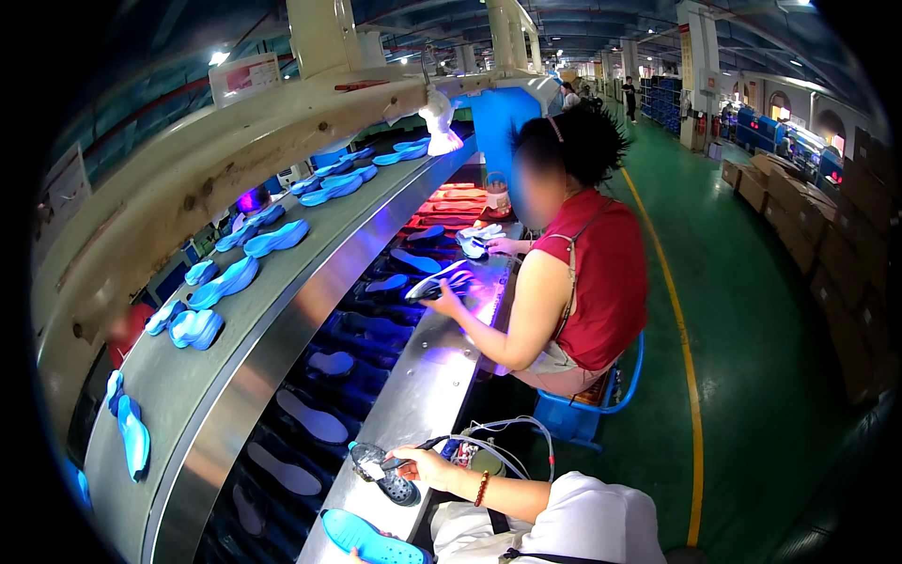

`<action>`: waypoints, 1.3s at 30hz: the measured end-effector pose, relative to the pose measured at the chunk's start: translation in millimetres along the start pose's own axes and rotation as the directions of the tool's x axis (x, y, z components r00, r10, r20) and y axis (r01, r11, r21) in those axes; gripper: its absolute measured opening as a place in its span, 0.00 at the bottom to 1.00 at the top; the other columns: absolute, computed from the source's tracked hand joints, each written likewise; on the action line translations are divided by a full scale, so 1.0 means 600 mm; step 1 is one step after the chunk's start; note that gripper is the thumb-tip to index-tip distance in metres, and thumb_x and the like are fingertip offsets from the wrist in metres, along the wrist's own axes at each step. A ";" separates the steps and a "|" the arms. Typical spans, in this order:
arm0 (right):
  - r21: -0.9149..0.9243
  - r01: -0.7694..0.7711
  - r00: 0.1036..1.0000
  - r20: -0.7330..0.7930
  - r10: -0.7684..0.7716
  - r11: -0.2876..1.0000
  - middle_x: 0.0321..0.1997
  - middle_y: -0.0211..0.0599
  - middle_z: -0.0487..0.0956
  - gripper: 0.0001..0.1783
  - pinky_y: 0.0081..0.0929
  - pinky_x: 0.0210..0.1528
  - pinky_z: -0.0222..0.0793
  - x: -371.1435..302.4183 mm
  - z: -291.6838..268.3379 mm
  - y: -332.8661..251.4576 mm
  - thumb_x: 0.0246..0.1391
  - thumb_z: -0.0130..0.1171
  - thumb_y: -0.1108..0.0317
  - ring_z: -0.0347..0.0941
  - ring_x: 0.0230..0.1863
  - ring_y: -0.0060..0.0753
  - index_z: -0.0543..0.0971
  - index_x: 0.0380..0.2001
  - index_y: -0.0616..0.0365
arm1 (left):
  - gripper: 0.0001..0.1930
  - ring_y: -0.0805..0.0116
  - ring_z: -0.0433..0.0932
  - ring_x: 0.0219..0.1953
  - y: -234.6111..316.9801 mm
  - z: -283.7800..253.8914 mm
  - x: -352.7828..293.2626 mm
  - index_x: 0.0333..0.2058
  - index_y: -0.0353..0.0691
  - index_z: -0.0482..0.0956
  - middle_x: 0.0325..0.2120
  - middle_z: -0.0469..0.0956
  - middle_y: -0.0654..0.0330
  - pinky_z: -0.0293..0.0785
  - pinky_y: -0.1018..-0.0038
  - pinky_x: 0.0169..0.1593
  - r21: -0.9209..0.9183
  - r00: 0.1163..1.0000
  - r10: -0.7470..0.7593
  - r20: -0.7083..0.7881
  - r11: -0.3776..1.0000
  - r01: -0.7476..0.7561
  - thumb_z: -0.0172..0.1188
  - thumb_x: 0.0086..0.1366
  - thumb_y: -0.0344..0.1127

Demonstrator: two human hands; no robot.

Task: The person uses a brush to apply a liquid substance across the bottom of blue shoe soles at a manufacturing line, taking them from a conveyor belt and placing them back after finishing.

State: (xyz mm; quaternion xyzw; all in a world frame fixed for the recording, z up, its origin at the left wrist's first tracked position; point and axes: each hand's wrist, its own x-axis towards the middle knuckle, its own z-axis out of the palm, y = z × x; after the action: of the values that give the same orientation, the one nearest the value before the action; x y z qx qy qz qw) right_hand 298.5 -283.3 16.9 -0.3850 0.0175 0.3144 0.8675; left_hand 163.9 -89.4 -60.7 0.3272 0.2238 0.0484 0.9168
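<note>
My right hand [428, 467], a beaded bracelet on its wrist, is closed at the side of a dark clog-like shoe [398, 489] with small holes. That shoe rests on the metal ledge [423, 381]; a pale patch and a dark strip show near my fingertips, too small to make out. Nearer me, a bright blue shoe sole [362, 536] lies tilted at the lower edge of the view. Only a fingertip of my left hand [356, 557] shows against the sole's lower side; the rest is out of the picture.
Beyond the ledge, a lower belt carries pale and dark soles [312, 416]. A raised belt [258, 301] bears several blue soles. A co-worker in red [597, 282] sits ahead, handling shoe parts. Hoses [521, 442] loop beside my right arm. Cardboard boxes [799, 221] stand across the green aisle.
</note>
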 end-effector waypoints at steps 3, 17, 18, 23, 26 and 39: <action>0.007 -0.017 1.000 0.017 0.017 1.000 0.30 0.24 0.75 0.10 0.14 0.30 0.67 -0.009 0.004 -0.008 0.53 0.51 0.61 0.71 0.27 0.16 0.76 0.36 0.52 | 0.35 0.46 0.72 0.38 -0.004 0.005 0.000 0.49 0.31 0.61 0.38 0.71 0.43 0.68 0.54 0.44 0.001 1.000 -0.008 0.009 1.000 0.008 0.49 0.47 0.53; -0.016 -0.037 0.999 0.015 0.037 0.999 0.30 0.24 0.76 0.10 0.13 0.28 0.66 0.004 -0.006 0.003 0.49 0.54 0.59 0.71 0.26 0.16 0.77 0.33 0.48 | 0.36 0.46 0.71 0.39 -0.021 0.008 0.007 0.49 0.31 0.61 0.39 0.71 0.44 0.68 0.55 0.45 -0.020 0.998 -0.044 0.049 0.999 0.045 0.48 0.47 0.54; -0.031 -0.041 0.999 0.005 0.041 0.999 0.30 0.24 0.76 0.10 0.12 0.28 0.66 0.005 -0.007 0.004 0.49 0.54 0.58 0.71 0.26 0.16 0.77 0.33 0.48 | 0.36 0.46 0.71 0.39 -0.022 0.006 0.007 0.49 0.31 0.61 0.39 0.71 0.44 0.68 0.55 0.45 -0.023 0.998 -0.046 0.050 0.999 0.047 0.48 0.47 0.54; -0.036 -0.075 0.997 0.000 0.075 0.997 0.32 0.24 0.76 0.12 0.12 0.30 0.65 0.009 -0.012 0.011 0.49 0.54 0.58 0.71 0.28 0.17 0.76 0.36 0.48 | 0.36 0.46 0.71 0.39 -0.023 -0.004 0.010 0.50 0.32 0.61 0.39 0.71 0.44 0.68 0.55 0.45 -0.054 0.996 -0.058 0.061 0.997 0.061 0.48 0.47 0.54; -0.009 -0.104 0.994 -0.030 0.104 0.994 0.30 0.25 0.77 0.11 0.13 0.26 0.65 0.011 -0.017 0.019 0.52 0.52 0.61 0.72 0.25 0.15 0.76 0.35 0.54 | 0.36 0.46 0.71 0.40 -0.026 -0.018 0.010 0.50 0.32 0.61 0.39 0.71 0.44 0.68 0.55 0.46 -0.067 0.996 -0.064 0.066 0.995 0.069 0.48 0.47 0.54; -0.044 -0.047 0.927 0.370 0.061 0.998 0.42 0.40 0.75 0.15 0.18 0.42 0.69 0.001 0.042 -0.016 0.49 0.54 0.77 0.73 0.36 0.23 0.72 0.42 0.65 | 0.35 0.49 0.70 0.44 0.026 0.025 -0.001 0.53 0.38 0.60 0.44 0.69 0.48 0.64 0.54 0.50 -0.315 0.999 0.040 -0.023 0.948 -0.045 0.47 0.52 0.59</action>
State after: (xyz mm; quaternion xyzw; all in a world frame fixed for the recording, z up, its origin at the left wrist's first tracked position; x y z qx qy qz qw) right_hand 299.1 -270.6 40.8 -0.3329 -0.1416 0.4055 0.8394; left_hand 171.0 -86.1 -40.2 0.1809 0.2135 0.1060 0.9542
